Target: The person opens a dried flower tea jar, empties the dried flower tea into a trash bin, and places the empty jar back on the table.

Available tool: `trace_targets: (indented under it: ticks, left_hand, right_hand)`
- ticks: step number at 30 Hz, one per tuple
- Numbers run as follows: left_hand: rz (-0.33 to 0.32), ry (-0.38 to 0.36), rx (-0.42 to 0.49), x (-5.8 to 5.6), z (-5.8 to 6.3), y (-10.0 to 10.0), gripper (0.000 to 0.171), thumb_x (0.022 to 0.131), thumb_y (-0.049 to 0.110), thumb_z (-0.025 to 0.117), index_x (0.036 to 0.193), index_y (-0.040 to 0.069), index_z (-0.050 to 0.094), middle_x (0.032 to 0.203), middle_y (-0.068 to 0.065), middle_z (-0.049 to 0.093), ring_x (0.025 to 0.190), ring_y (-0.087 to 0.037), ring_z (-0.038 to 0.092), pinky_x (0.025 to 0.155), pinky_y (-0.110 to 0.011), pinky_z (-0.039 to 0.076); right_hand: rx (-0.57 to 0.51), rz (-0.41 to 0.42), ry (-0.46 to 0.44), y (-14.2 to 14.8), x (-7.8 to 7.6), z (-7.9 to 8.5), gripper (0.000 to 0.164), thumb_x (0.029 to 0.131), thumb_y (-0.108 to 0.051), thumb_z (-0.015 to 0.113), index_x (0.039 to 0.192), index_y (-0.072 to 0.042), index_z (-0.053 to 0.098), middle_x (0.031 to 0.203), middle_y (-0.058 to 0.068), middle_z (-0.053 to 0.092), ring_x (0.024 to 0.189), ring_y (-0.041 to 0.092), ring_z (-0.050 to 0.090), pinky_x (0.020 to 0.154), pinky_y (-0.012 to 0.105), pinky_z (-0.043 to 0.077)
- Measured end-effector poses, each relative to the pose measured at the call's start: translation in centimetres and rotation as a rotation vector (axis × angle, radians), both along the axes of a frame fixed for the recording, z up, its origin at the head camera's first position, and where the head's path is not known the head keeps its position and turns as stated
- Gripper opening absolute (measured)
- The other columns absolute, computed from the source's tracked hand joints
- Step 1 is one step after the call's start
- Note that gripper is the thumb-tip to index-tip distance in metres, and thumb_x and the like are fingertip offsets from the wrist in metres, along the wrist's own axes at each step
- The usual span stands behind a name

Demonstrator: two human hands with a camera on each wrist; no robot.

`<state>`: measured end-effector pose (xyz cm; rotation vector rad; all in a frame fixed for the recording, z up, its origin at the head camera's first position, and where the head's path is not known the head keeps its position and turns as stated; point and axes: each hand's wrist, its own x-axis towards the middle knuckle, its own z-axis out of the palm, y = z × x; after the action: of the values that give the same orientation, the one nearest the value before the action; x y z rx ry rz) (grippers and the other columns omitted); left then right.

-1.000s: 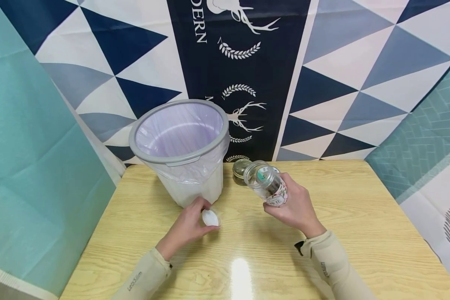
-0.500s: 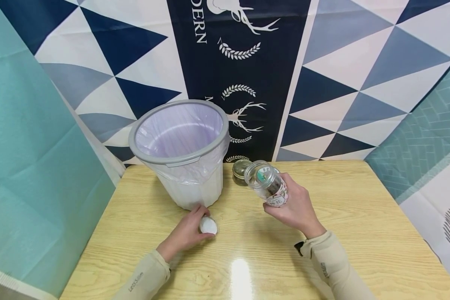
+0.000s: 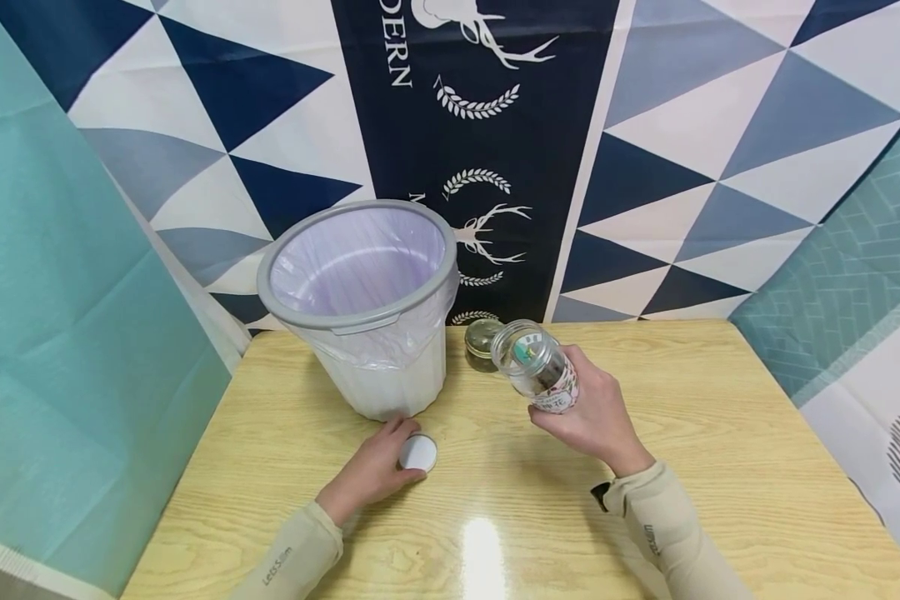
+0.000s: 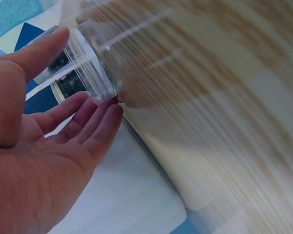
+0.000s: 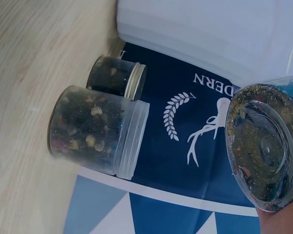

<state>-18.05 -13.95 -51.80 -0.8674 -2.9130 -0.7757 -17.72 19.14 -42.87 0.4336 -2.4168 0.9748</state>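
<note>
A round clear lid with a white inner face lies on the table in front of the bin. Around its rim my left hand rests with thumb and fingers loosely spread; in the left wrist view, the fingertips are at the edge of the lid. My right hand grips a clear lidless jar, tilted with its mouth toward the bin. Dark dried tea-like bits sit in the bottom of that jar, seen in the right wrist view.
A lined waste bin stands at the back left. Behind the held jar are a small jar with a gold-rimmed lid and a larger jar of dried flowers. Patterned cloth hangs along the table's back edge.
My left hand has set the lid down flat, white face up, slightly nearer me, and its grip has loosened. The right hand and its jar have barely moved.
</note>
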Motion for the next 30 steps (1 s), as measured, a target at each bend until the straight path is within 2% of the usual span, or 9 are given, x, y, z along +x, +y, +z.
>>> trace_targets:
  ticks: [6,9,13,17,20,22,25,28,30]
  left_hand:
    - [0.012,0.013,-0.014,0.1,0.3,-0.1,0.068,0.077,0.027,0.093,0.131,0.002,0.060,0.129,-0.014,0.058,0.112,-0.031,0.064,0.096,-0.048,0.056]
    - [-0.017,0.105,-0.070,0.6,1.3,-0.1,0.067,0.080,0.031,0.091,0.133,0.004,0.060,0.127,-0.011,0.061,0.112,-0.030,0.065,0.095,-0.045,0.058]
    - [-0.164,0.405,-0.110,1.9,4.1,0.3,0.047,0.088,0.029,0.084,0.126,0.009,0.066,0.117,-0.002,0.068,0.105,-0.020,0.068,0.089,-0.034,0.059]
    - [-0.286,0.826,0.046,2.9,8.7,0.4,0.021,0.097,0.021,0.071,0.113,0.007,0.074,0.103,-0.001,0.074,0.092,-0.017,0.070,0.081,-0.031,0.059]
    - [-0.238,1.095,0.208,2.7,12.4,-0.2,0.023,0.102,0.019,0.061,0.108,0.002,0.075,0.094,-0.007,0.076,0.084,-0.022,0.071,0.075,-0.035,0.059]
    - [-0.138,1.177,0.295,2.0,14.6,-0.9,0.025,0.102,0.020,0.059,0.107,0.000,0.074,0.093,-0.010,0.074,0.081,-0.026,0.069,0.072,-0.039,0.056]
    - [0.040,1.125,0.398,0.3,17.4,-2.5,0.028,0.099,0.022,0.061,0.112,-0.001,0.071,0.098,-0.016,0.071,0.086,-0.034,0.063,0.075,-0.045,0.049]
    - [0.230,0.934,0.453,-1.7,19.4,-4.4,0.035,0.095,0.021,0.067,0.121,-0.001,0.067,0.109,-0.020,0.069,0.099,-0.040,0.060,0.084,-0.050,0.044]
    - [0.332,0.789,0.437,-3.1,20.4,-5.6,0.039,0.094,0.018,0.069,0.128,-0.002,0.064,0.119,-0.023,0.065,0.110,-0.041,0.057,0.092,-0.054,0.044]
  right_hand:
    - [0.000,-0.003,-0.007,-0.1,-0.1,-0.1,0.064,0.061,-0.015,0.088,0.117,-0.005,0.061,0.097,0.007,0.074,0.077,0.018,0.068,0.065,0.035,0.056]
    - [-0.004,0.007,-0.005,-0.2,-0.2,0.0,0.065,0.060,-0.015,0.089,0.118,-0.005,0.061,0.098,0.008,0.074,0.078,0.019,0.069,0.065,0.036,0.057]
    - [-0.007,0.009,0.012,-0.1,-0.3,0.4,0.066,0.060,-0.015,0.090,0.118,-0.004,0.061,0.098,0.008,0.074,0.079,0.019,0.069,0.066,0.038,0.057]
    - [-0.011,-0.005,0.008,-0.1,-0.6,1.2,0.064,0.061,-0.015,0.090,0.117,-0.004,0.061,0.097,0.009,0.074,0.078,0.020,0.068,0.066,0.038,0.055]
    - [-0.020,-0.005,-0.002,-0.2,-1.2,2.3,0.064,0.063,-0.016,0.090,0.118,-0.003,0.060,0.096,0.010,0.073,0.079,0.022,0.068,0.066,0.039,0.054]
    - [-0.022,-0.001,0.009,-0.3,-1.6,3.4,0.066,0.064,-0.016,0.090,0.120,-0.003,0.059,0.096,0.011,0.073,0.079,0.024,0.068,0.066,0.040,0.054]
    - [-0.019,0.008,0.056,-0.3,-2.3,4.9,0.066,0.063,-0.013,0.089,0.121,-0.001,0.058,0.096,0.013,0.073,0.079,0.026,0.069,0.067,0.043,0.054]
    - [-0.016,0.012,0.101,-0.2,-2.8,6.2,0.065,0.062,-0.012,0.088,0.119,-0.001,0.058,0.097,0.013,0.073,0.079,0.027,0.069,0.066,0.043,0.054]
    - [-0.015,0.011,0.115,-0.1,-3.1,6.8,0.065,0.062,-0.012,0.088,0.118,0.000,0.058,0.098,0.014,0.073,0.080,0.027,0.069,0.066,0.042,0.054]
